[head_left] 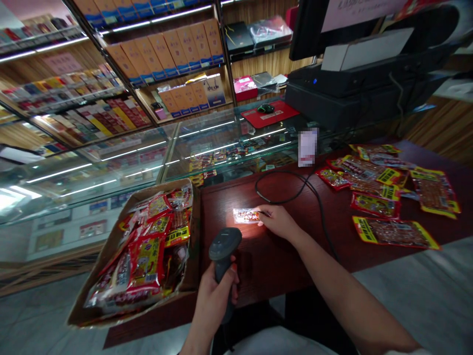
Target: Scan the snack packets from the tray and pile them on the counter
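My left hand (216, 291) is wrapped around the grip of a grey handheld barcode scanner (225, 244). The scanner's bright light falls on a small snack packet (244, 215) on the dark red-brown table (254, 268). At the packet's right end, the fingers of my right hand (275, 220) pinch its edge. To the left of the scanner stands an open cardboard box (194, 212) heaped with red and yellow snack packets (148, 259). More snack packets (377, 182) lie loosely spread on the table's right side.
A black cable (281, 201) loops across the table behind my right hand. Beyond runs a glass display counter (207, 138) with a red mouse pad (254, 117) and black mouse (265, 109) on it. A monitor (306, 29) and dark till equipment (325, 98) stand at the back right.
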The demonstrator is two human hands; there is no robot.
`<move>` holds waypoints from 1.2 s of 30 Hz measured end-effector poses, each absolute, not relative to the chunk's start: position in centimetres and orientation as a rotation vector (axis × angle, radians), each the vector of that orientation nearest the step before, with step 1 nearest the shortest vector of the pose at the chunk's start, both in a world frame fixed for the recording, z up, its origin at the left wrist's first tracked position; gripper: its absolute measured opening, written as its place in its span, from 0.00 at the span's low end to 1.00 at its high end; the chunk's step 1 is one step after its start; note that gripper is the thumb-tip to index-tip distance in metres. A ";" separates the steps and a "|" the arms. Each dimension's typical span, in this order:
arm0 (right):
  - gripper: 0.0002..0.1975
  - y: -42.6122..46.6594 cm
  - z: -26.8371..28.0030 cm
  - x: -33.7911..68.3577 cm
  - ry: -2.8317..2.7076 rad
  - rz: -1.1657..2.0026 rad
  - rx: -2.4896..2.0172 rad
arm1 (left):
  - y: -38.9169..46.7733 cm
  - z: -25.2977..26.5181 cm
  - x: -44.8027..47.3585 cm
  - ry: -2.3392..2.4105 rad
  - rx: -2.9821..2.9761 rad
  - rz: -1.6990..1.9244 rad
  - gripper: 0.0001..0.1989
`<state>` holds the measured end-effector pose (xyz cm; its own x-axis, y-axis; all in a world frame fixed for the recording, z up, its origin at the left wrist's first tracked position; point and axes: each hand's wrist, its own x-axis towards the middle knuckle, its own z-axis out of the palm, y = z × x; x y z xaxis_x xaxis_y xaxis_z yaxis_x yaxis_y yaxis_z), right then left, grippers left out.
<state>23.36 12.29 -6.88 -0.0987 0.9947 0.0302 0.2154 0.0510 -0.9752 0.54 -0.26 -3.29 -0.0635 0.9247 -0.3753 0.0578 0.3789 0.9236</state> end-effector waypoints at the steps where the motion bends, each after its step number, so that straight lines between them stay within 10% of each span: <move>1: 0.12 12.3 -6.9 23.4 -1.487 1.132 -1.294 | -0.3 -3.4 0.5 1.452 0.942 0.917 0.25; 36: 0.16 12.5 -7.5 23.4 -1.602 1.118 -1.304 | 0.0 -2.2 1.0 1.445 0.945 0.901 0.21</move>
